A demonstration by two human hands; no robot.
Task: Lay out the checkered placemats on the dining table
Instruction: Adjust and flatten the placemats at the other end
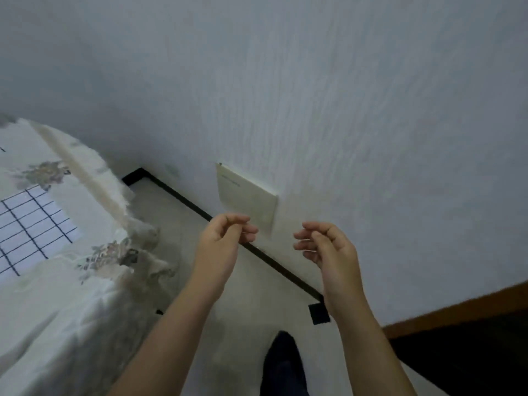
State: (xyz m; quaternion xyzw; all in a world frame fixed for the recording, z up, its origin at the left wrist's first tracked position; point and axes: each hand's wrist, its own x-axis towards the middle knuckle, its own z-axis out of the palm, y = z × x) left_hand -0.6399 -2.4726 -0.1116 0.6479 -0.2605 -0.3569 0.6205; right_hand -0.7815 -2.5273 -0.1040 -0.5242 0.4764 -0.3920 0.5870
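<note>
Black-grid checkered placemat (33, 224) lies flat on dining table (57, 310), prob. placed; L hand (220, 241), R hand (334, 252) loosely curled, empty.

left hand (224, 238), right hand (331, 248), raised, loosely curled

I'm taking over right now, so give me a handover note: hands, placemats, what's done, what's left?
Left hand: raised before the wall, fingers loosely curled, holding nothing.
Right hand: likewise empty, apart from the left.
Checkered placemat: one lies flat on the floral tablecloth at the far left, partly out of frame.
Done: that mat looks laid.
Left: no other mats are in view; probably fetch the rest and lay them on the table.
</note>
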